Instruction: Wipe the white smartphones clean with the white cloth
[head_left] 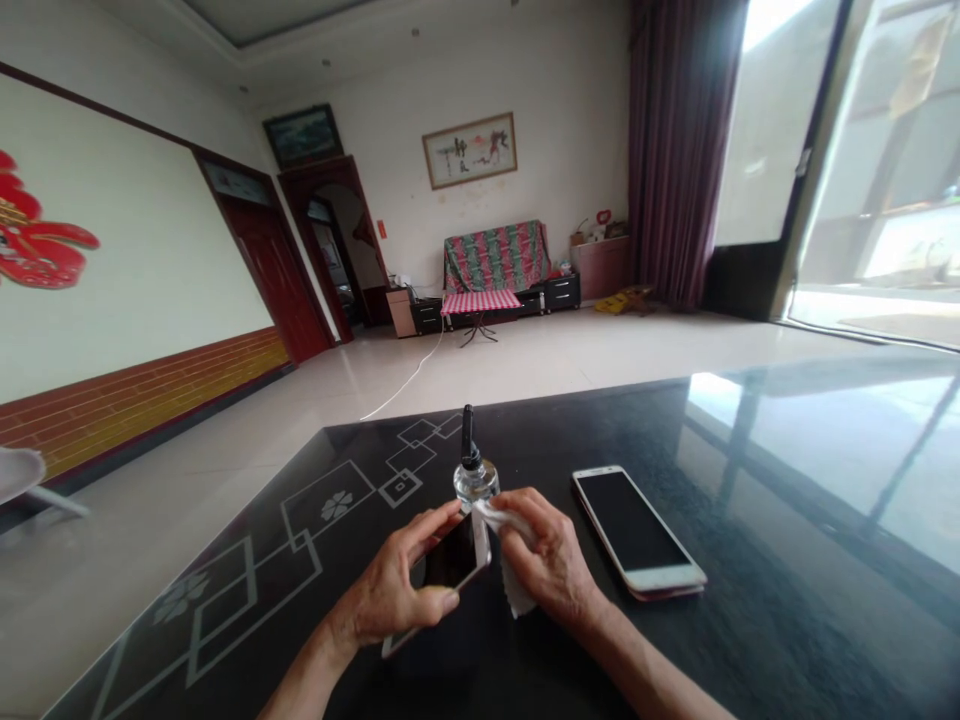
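My left hand [394, 590] grips a phone [450, 560] with a dark screen, tilted above the black table [750, 560]. My right hand [551, 560] is closed on a white cloth [514, 590] and presses it against the phone's upper right edge. Just behind the hands stands a small clear bottle [475, 478] with a tall black nozzle. A second phone [637, 530], white-rimmed and face up, lies flat on the table to the right of my right hand.
The glossy table has white square and flower patterns [330, 505] on its left half and reflects the windows on the right. Beyond is a tiled floor, a covered sofa [495, 258] at the far wall, red doors and a curtain.
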